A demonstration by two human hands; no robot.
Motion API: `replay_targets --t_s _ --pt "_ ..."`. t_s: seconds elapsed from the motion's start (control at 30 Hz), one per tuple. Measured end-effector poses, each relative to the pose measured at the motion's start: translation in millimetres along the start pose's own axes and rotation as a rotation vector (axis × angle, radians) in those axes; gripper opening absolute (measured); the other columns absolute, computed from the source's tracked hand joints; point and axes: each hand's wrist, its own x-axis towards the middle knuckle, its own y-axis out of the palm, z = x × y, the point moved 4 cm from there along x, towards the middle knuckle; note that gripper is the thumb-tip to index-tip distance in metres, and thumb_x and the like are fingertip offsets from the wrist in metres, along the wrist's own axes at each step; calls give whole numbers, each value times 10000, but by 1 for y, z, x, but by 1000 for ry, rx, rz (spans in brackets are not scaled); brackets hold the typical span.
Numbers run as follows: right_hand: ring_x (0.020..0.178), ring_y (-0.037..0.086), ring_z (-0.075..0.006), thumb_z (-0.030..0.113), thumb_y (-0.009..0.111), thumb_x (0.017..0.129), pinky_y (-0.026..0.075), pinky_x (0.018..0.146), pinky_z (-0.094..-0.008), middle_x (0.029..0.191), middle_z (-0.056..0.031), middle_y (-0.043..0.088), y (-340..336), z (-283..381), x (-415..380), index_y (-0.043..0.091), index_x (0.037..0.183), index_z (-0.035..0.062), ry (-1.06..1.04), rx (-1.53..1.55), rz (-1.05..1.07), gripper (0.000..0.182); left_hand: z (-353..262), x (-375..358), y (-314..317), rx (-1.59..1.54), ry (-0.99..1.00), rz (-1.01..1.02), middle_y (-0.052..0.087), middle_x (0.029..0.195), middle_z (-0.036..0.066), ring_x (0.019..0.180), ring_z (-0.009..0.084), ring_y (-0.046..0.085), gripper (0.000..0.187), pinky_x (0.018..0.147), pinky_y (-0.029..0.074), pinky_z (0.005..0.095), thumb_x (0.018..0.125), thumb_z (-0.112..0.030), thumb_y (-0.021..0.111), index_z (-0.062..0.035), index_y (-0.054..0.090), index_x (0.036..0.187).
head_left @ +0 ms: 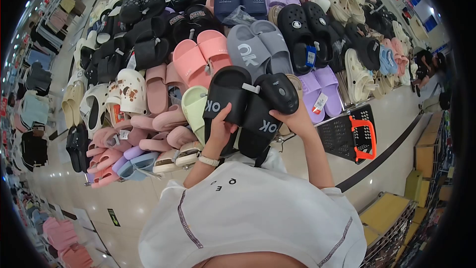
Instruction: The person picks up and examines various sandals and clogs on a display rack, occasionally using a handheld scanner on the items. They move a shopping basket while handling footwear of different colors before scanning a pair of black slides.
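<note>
In front of my chest I hold a pair of black slide sandals with white "OK" lettering. My left hand (221, 125) is closed round the left slide (227, 92), fingers at its strap. The right slide (258, 121) is gripped at its edge by my right hand (296, 117). A white plastic fastener (251, 88) shows between the two slides. Just above my right fingers is a rounded glossy black piece (278, 93); I cannot tell whether it belongs to the pair. Grey slides (258, 44) and coral pink slides (201, 55) lie just beyond, with a pale green slide (194, 106) at the left.
A display piled with slides and clogs spreads ahead, including tagged black clogs (303, 30) and purple slides (317, 89). To the right, a black shopping basket (329, 136) with an orange handle (364, 139) stands on the floor. Shelving (386, 213) is at the lower right; clothes racks line the left.
</note>
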Motion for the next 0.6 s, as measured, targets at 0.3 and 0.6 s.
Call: replay_targets --t_s 0.3,0.6 --pt "771 569 -153 65 713 638 454 671 -291 892 -84 612 2 -51 3 559 973 0 -10 -18 -134 375 -19 18 8 580 192 -234 559 783 10 584 57 478 304 460 358 175 768 -262 622 -13 561 932" --pt "688 523 -102 -1 678 664 416 547 -240 889 -37 583 0 -90 -5 568 940 22 311 561 -92 298 -9 13 16 1219 567 185 355 1244 184 1149 277 360 757 946 296 332 611 -226 747 28 377 1221"
